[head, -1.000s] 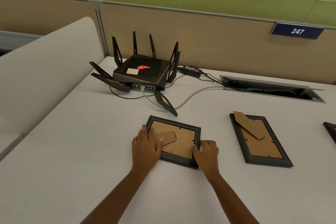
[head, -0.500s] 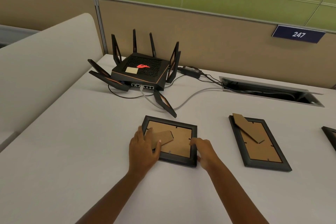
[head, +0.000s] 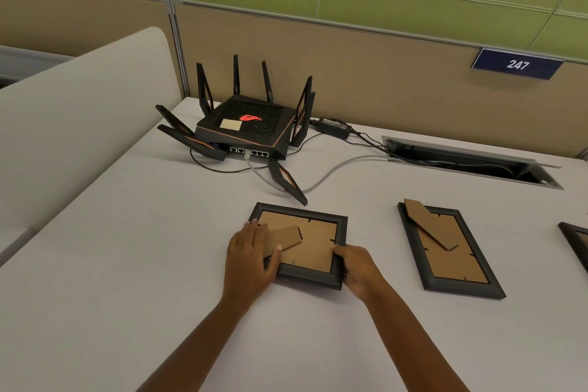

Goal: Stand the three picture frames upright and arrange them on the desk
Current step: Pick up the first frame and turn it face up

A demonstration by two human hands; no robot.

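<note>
Three dark picture frames lie face down on the white desk (head: 127, 280). The left frame (head: 318, 234) shows its brown cardboard back and a folded easel stand (head: 286, 240). My left hand (head: 249, 259) rests on its left edge, thumb by the stand. My right hand (head: 358, 269) grips its near right corner. The middle frame (head: 451, 267) lies flat to the right, its stand partly raised. Only a corner of the third frame (head: 577, 243) shows at the right edge.
A black router (head: 245, 127) with several antennas sits behind the left frame, one antenna (head: 288, 181) lying close to the frame's far edge. Cables (head: 337, 169) run to an open cable slot (head: 471, 162) at the back right. A partition wall stands behind; a curved divider (head: 73, 124) is at left.
My right hand has shifted along the left frame's right edge and closed on its near right corner. The frame has barely moved, and my left hand stays on its left side.
</note>
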